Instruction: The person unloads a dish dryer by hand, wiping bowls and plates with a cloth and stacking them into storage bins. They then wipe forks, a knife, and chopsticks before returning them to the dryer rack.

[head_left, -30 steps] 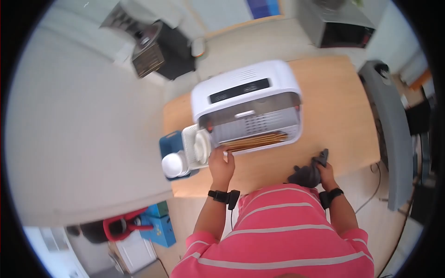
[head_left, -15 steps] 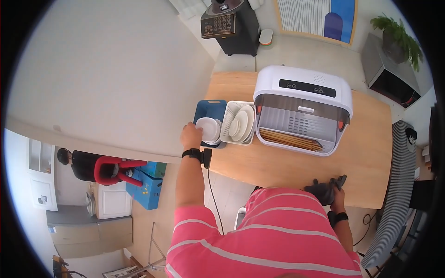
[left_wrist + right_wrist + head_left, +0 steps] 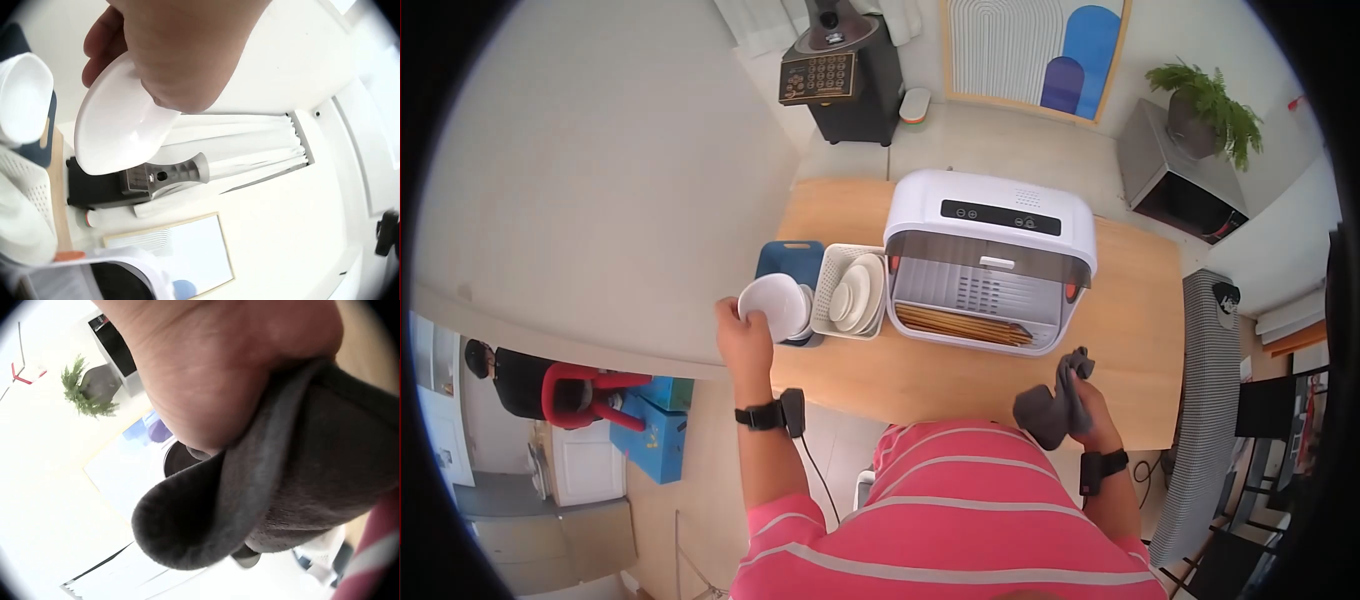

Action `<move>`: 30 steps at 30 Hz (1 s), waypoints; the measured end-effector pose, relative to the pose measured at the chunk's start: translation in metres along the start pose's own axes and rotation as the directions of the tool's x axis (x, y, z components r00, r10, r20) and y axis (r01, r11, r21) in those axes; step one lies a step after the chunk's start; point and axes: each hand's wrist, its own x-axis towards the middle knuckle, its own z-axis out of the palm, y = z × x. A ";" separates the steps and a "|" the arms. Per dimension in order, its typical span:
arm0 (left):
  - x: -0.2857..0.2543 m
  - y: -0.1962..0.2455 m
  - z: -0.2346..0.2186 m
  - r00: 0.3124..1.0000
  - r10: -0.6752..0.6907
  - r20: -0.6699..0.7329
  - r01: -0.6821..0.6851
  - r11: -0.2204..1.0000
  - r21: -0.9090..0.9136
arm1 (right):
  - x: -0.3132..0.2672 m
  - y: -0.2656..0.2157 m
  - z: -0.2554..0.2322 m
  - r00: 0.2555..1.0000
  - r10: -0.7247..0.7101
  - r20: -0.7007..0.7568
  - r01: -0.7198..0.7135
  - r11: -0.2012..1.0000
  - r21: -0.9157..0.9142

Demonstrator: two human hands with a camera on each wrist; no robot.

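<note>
My left hand (image 3: 745, 342) pinches the rim of a white bowl (image 3: 770, 303), thumb on the near side. The bowl is tilted above the front of a blue basket (image 3: 790, 260), where more white bowls (image 3: 25, 97) are stacked; in the left wrist view it is apart from them. Over the table's front edge, my right hand (image 3: 1097, 410) grips a bunched dark grey cloth (image 3: 1052, 408). That cloth hangs in folds and hides most of the right fingers in the right wrist view.
Beside the blue basket stands a white perforated basket (image 3: 832, 265) of white plates (image 3: 860, 290). A white countertop cabinet (image 3: 910, 200) with a raised tinted lid holds wooden chopsticks (image 3: 960, 325) along its front. All stand on a wooden table (image 3: 1140, 290).
My left hand went from the cabinet's front left corner to the stacked bowls, then lifted one off, up and leftward. My right hand has raised the cloth slightly.
</note>
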 end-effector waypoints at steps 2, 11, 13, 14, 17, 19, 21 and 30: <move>-0.024 -0.002 0.014 0.985 -0.014 0.173 0.086 0.904 -0.418 | -0.011 -0.026 0.060 0.990 -0.059 0.125 0.045 0.993 0.107; -0.137 0.101 0.076 0.180 0.332 0.926 0.814 0.478 -0.330 | 0.012 -0.021 0.158 0.686 -0.382 0.619 0.725 0.296 -0.621; -0.140 0.099 0.080 0.059 0.544 0.837 0.939 0.255 -0.232 | 0.017 -0.023 0.156 0.685 -0.344 0.643 0.712 0.127 -0.691; -0.136 0.099 0.080 -0.038 0.619 0.785 0.969 0.215 -0.123 | 0.016 -0.027 0.155 0.718 -0.299 0.628 0.690 0.194 -0.697; -0.144 0.103 0.084 -0.085 0.539 0.838 0.981 0.195 -0.025 | 0.010 -0.030 0.159 0.703 -0.296 0.647 0.703 0.155 -0.694; -0.154 0.104 0.092 -0.099 0.534 0.840 0.976 0.215 -0.021 | 0.011 -0.027 0.160 0.651 -0.337 0.680 0.734 0.049 -0.678; -0.162 0.106 0.096 -0.116 0.526 0.843 0.971 0.237 -0.015 | 0.016 -0.024 0.160 0.681 -0.447 0.580 0.663 0.040 -0.747; -0.157 0.137 0.099 0.354 0.595 0.722 0.801 0.205 -0.562 | 0.016 -0.026 0.147 0.958 -0.288 -0.003 0.227 0.761 -0.608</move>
